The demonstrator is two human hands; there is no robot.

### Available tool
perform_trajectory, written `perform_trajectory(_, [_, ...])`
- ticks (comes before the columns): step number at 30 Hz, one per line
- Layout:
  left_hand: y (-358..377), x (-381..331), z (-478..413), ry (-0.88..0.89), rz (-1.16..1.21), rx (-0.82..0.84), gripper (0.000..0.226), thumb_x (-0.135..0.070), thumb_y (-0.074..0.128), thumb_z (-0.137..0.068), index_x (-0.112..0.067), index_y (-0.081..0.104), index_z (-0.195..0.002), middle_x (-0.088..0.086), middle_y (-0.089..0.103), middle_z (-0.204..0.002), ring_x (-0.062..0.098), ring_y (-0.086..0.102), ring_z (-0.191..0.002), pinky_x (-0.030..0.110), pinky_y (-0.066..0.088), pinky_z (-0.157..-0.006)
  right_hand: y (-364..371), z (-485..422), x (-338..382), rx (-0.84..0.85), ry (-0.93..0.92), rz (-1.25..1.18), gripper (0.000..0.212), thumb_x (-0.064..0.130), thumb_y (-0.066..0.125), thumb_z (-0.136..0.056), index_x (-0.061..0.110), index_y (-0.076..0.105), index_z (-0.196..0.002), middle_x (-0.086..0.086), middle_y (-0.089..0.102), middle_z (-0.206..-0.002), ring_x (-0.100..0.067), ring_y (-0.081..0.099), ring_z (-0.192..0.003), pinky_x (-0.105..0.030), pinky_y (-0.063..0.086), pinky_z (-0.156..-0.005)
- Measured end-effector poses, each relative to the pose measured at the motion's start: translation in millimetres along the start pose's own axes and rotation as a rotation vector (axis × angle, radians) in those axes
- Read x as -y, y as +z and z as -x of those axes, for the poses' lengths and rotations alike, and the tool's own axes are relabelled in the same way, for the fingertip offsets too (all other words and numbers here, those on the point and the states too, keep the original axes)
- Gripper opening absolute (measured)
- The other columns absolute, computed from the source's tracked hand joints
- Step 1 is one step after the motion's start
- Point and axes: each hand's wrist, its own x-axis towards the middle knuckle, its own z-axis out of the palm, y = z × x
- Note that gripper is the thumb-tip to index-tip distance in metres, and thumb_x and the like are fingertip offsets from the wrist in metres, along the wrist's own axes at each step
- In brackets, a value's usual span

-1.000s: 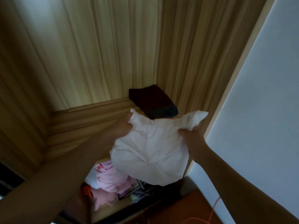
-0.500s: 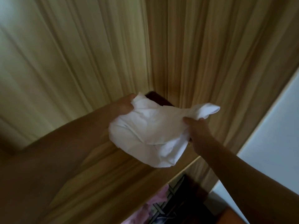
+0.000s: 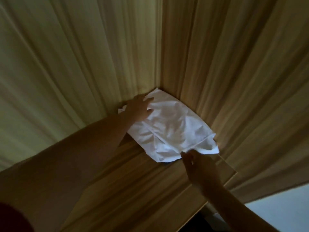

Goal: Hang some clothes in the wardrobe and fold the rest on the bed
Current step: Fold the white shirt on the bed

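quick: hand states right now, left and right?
Left hand: open, flat on the white cloth.
Right hand: at the cloth's near edge; pinching it or not, cannot tell.

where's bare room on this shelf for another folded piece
Bare light wooden shelf left of and in front of the white folded garment. Crowded: the back right corner, with garment, left hand and right hand.

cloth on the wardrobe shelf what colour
The cloth is plain white, clearest in the head view.
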Motion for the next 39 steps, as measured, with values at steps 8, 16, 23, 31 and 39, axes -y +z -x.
perform_trajectory(8, [76.4,14.4,-44.0,0.007,0.016,-0.016,0.076,-0.077,0.027,-0.091,-0.049,0.0,-0.155,0.005,-0.006,-0.168,0.032,-0.002,-0.154,0.062,0.01,-0.119,9.0,-126.8,0.8,0.054,-0.374,0.596,0.082,0.073,0.027,-0.093,0.024,0.025,-0.159,-0.015,0.011,-0.168,-0.04,0.009,-0.154,-0.062,0.018,-0.12])
perform_trajectory(16, [109.2,36.0,-64.4,0.178,-0.051,-0.23,0.072,-0.075,0.023,-0.092,-0.045,0.014,-0.157,0.006,0.015,-0.167,0.026,0.017,-0.152,0.055,0.016,-0.12,90.0,-135.7,-25.8,0.168,-0.245,0.593,0.108,0.092,-0.006,-0.078,0.023,-0.016,-0.159,-0.014,-0.017,-0.167,-0.037,-0.015,-0.154,-0.066,-0.011,-0.118])
perform_trajectory(23, [82.5,24.7,-78.9,0.162,-0.091,-0.169,0.077,-0.077,0.046,-0.082,-0.046,0.026,-0.15,0.007,0.023,-0.162,0.033,0.025,-0.147,0.061,0.025,-0.115,55.7,-144.0,9.8,0.053,-0.337,0.652,0.085,0.072,0.025,-0.091,0.015,0.039,-0.151,-0.023,0.038,-0.156,-0.043,0.034,-0.144,-0.068,0.026,-0.111])
perform_trajectory(31, [112.9,18.9,-94.5,0.158,-0.042,-0.16,0.073,-0.083,0.021,-0.085,-0.057,0.005,-0.151,0.004,0.008,-0.169,0.028,0.01,-0.154,0.062,0.012,-0.118,92.8,-165.3,-3.8,0.101,-0.326,0.573,0.108,0.089,-0.005,-0.082,0.015,-0.005,-0.161,-0.018,-0.014,-0.167,-0.034,-0.021,-0.153,-0.06,-0.016,-0.119])
perform_trajectory(39, [92.9,14.7,-82.6,0.156,-0.074,-0.077,0.078,-0.085,0.019,-0.086,-0.051,0.004,-0.155,0.005,0.007,-0.169,0.027,0.006,-0.154,0.063,0.011,-0.119,83.2,-173.5,2.3,0.236,-0.279,0.513,0.113,0.092,-0.006,-0.074,0.018,-0.014,-0.159,-0.014,-0.023,-0.165,-0.03,-0.03,-0.15,-0.059,-0.019,-0.118])
